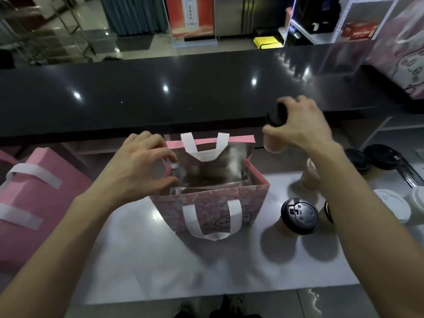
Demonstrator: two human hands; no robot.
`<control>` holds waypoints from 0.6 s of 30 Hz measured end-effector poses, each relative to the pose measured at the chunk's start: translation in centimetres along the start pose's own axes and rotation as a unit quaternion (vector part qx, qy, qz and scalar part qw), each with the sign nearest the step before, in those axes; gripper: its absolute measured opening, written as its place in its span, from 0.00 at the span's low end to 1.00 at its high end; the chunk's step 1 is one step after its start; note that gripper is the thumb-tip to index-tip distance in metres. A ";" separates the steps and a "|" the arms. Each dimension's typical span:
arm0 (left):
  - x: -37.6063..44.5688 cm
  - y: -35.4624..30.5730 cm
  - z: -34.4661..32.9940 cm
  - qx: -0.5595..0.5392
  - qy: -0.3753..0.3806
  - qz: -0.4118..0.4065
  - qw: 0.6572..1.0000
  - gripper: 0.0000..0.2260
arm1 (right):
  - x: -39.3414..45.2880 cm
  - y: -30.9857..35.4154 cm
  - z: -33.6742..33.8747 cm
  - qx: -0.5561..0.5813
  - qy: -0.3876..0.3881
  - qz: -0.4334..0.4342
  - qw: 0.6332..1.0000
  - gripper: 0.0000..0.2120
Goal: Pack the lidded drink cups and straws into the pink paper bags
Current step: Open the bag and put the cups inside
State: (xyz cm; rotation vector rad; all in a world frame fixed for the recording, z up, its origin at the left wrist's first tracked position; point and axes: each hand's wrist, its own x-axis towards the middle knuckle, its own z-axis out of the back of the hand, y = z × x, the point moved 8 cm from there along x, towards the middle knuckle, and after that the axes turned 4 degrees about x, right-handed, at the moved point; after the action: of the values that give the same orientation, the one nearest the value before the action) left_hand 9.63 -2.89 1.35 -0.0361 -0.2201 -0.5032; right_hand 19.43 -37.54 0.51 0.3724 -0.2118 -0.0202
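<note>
On the white counter (142, 260) stands an open pink bag (213, 203), foil-lined, handles flopped outward. Left hand (140, 166) pinches the bag's left rim, thumb and fingers curled on the edge, holding the mouth open. Right hand (300, 125) grips a lidded cup (274, 134) from above, fingers wrapped round the black lid, cup in the air just right of the bag's far right corner, slightly tilted, blurred. More cups wait right of the bag: one black-lidded cup (299, 215) near the front, another (309, 175) behind the right forearm. Spare lids (376, 157) at far right. Second pink bag (39, 203) at left, lying over. No straws that I can make out.

Step in hand, probably: lower the cup into the bag. To do it well: level the cup first, bring it over the mouth's centre, clear the far handle, set it down into a corner to leave room for the others. Keep the left pinch firm so the wall doesn't fold in. Gripping by the lid alone risks popping it off; go slow.
</note>
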 end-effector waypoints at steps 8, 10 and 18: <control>-0.6 2.2 -1.1 0.024 0.072 0.034 0.997 0.39 | -3.7 8.3 7.0 0.286 -0.028 0.084 0.954 0.28; -0.6 2.2 -1.6 0.032 0.097 0.020 0.995 0.41 | -4.8 9.9 6.3 0.286 0.032 0.097 0.953 0.21; -1.7 2.4 -5.2 0.029 0.198 0.003 0.980 0.68 | -7.6 11.4 -0.1 0.226 0.258 0.085 0.935 0.32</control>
State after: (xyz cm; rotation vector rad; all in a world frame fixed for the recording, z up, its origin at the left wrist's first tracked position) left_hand 10.35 -0.42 -4.06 0.1197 0.1551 -0.4872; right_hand 11.78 -26.41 3.03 0.8007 0.2820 0.3004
